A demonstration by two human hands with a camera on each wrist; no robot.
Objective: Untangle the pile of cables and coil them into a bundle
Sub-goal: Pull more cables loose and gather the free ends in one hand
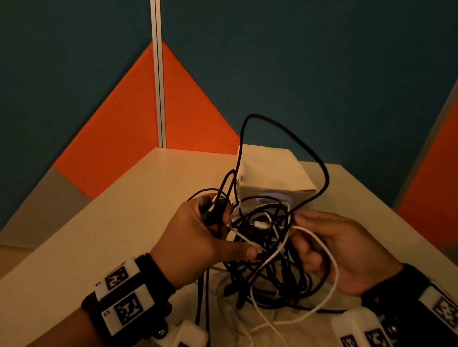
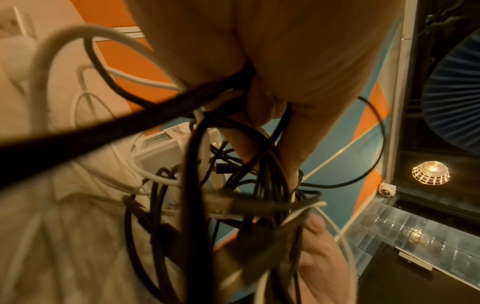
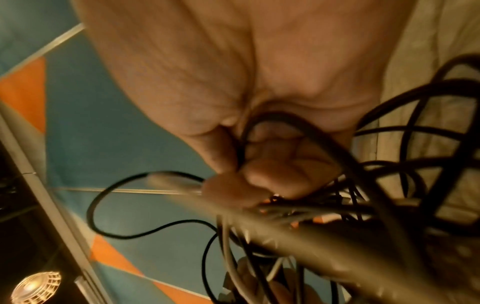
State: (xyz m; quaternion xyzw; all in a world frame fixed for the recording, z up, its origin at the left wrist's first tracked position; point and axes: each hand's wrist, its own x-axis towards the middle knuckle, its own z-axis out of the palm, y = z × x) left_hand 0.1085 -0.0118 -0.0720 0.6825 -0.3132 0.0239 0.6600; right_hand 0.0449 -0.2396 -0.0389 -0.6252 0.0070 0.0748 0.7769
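My left hand and right hand, fingers curled, both grip the cables: a black-and-white knot held above the table, one black loop rising toward 12 o'clock. I cannot count the strands. Only the wrist views show a lamp.

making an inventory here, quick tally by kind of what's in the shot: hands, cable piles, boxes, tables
hands: 2, left hand and right hand, both gripping cables
cable tangle: 1, black and white strands mixed; the number of separate cables cannot be told
white box: 1
table: 1
total: 5
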